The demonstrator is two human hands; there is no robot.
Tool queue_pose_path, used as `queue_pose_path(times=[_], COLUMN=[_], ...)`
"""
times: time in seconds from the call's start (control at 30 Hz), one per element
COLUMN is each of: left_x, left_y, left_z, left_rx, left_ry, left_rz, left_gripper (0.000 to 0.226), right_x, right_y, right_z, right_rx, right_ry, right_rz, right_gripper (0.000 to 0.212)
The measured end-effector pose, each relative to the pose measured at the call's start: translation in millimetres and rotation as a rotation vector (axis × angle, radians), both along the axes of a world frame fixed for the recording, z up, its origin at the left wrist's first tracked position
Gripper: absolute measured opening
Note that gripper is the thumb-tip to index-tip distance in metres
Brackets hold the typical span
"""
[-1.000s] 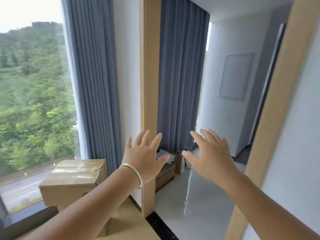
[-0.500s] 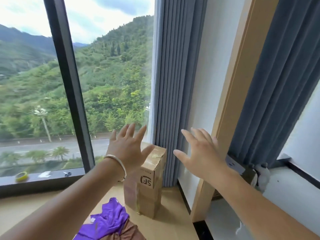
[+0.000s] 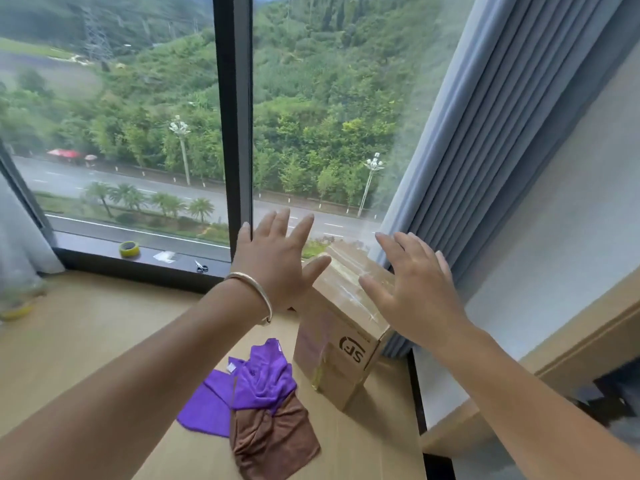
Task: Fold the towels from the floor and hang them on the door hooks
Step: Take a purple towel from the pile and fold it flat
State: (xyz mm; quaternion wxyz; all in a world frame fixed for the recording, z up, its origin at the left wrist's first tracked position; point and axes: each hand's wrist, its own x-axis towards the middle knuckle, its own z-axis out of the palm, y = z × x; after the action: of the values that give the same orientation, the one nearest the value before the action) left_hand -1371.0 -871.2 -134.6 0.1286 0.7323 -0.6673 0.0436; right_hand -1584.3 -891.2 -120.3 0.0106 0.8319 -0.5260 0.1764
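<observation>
I'm holding my left hand [image 3: 277, 265] and right hand [image 3: 412, 289] spread and empty above the crumpled purple microfibre towel [image 3: 256, 382] and brown one [image 3: 273, 441] heaped on the wooden floor [image 3: 86, 341], reaching down for a corner first.

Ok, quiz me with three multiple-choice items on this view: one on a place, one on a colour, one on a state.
1. Where do the towels lie?
A on the floor left of the cardboard box
B on the sill
C on top of the box

2. Their colours?
A white, grey
B purple, brown
C green, yellow

3. The left hand and right hand are:
A gripping a towel
B fists
C open, empty

Key: 1 A, they lie crumpled on wood flooring beside the box; 2 B, purple partly overlies brown; 3 C, fingers spread in the air.
</observation>
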Motion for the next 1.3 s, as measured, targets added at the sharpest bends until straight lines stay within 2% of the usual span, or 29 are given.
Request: queue_pose_path(times=[0.3, 0.57, 0.73, 0.97, 1.17, 1.3], left_x=[58, 76, 90, 111, 136, 159], left_y=[-36, -48, -45, -50, -85, -121], left_z=[-85, -188, -246, -326, -392, -456], left_rx=[0.172, 0.424, 0.531, 0.631, 0.645, 0.596], left_ry=[0.034, 0.069, 0.142, 0.243, 0.296, 0.318], left_rz=[0.250, 0.545, 0.670, 0.715, 0.641, 0.569], left_gripper=[0.074, 0.074, 0.076, 0.073, 0.072, 0.069], right_x=[68, 98, 116, 147, 168, 186], right_y=[-91, -161, -190, -215, -237, -258], right_z=[-81, -190, -249, -322, -379, -448], right_rx=[0.156, 0.367, 0.422, 0.489, 0.525, 0.537], right_ry=[0.056, 0.142, 0.203, 0.301, 0.357, 0.371], right_rz=[0.226, 0.453, 0.512, 0.519, 0.461, 0.402], right_gripper=[0.067, 0.067, 0.067, 0.069, 0.067, 0.066])
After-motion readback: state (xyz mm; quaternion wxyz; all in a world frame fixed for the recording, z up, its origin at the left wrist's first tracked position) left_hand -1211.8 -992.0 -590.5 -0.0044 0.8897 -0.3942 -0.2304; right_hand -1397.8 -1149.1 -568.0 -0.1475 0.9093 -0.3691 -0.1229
